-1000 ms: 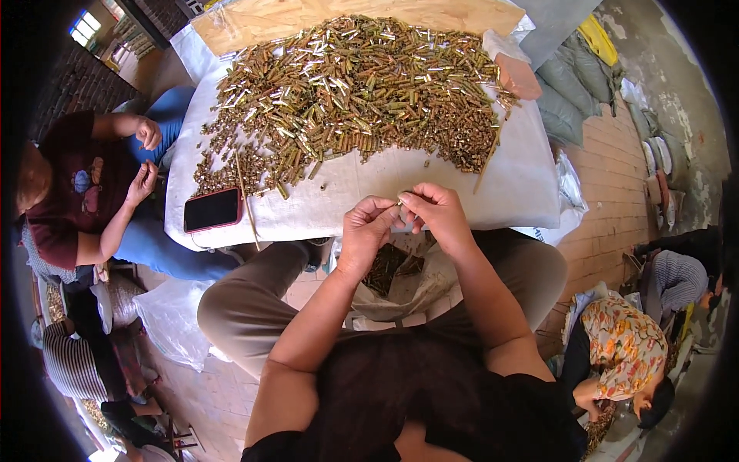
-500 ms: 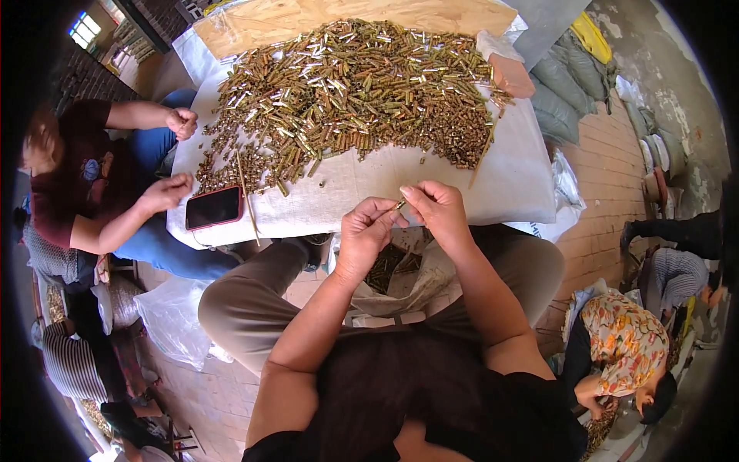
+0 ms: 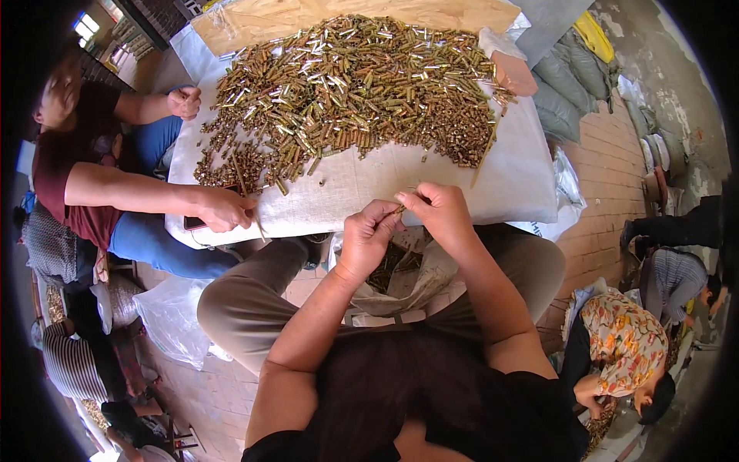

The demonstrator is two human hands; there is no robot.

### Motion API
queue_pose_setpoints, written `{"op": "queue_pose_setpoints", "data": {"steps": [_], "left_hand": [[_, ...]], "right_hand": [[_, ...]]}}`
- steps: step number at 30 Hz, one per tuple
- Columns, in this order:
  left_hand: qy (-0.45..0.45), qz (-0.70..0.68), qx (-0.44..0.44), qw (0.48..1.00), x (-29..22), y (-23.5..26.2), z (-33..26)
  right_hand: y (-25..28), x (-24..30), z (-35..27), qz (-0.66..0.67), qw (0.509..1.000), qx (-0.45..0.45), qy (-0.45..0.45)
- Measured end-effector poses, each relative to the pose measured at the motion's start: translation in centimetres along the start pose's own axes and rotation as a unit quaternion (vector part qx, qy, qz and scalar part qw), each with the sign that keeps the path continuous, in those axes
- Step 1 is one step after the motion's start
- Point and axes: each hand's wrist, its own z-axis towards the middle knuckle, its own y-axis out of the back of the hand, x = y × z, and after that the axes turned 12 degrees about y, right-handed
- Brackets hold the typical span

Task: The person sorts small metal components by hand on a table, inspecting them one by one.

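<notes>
My left hand (image 3: 367, 232) and my right hand (image 3: 438, 212) meet over the near edge of the cloth-covered table (image 3: 369, 183). Both are closed in pinches on a small brass-coloured metal tube (image 3: 399, 209), mostly covered by the fingertips. Beyond them lies a wide heap of brass-coloured metal tubes (image 3: 346, 88). Short ring-like metal pieces (image 3: 460, 138) gather at its right front side, and more lie at the left. Under my hands, between my knees, an open sack (image 3: 419, 289) holds similar pieces.
At the left, a co-worker's hand (image 3: 225, 209) reaches over a phone lying on the table. A wooden board (image 3: 431, 11) borders the far side, and a brick-like block (image 3: 513, 75) sits at the right. Filled sacks (image 3: 556, 100) stand beyond. Other people sit at both sides.
The co-worker at the left has leaned in and stretched an arm over the phone, down to a thin stick. My hands stay at the same spot, with the fingers drawn closer around the tube.
</notes>
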Motion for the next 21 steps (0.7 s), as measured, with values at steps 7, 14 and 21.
{"op": "queue_pose_setpoints", "data": {"steps": [7, 14, 21], "left_hand": [[0.017, -0.030, -0.028, 0.999, 1.0, -0.1, 0.5], [-0.055, 0.358, 0.068, 0.930, -1.7, 1.8, 3.6], [-0.238, 0.500, -0.125, 0.823, -2.7, -0.7, 17.1]], "right_hand": [[-1.7, 1.8, -0.5, -0.195, 0.963, -0.057, 0.176], [0.9, -4.4, 2.5, -0.324, 0.944, -0.023, 0.057], [-0.7, -7.0, 8.2, -0.344, 0.939, 0.011, -0.032]]}}
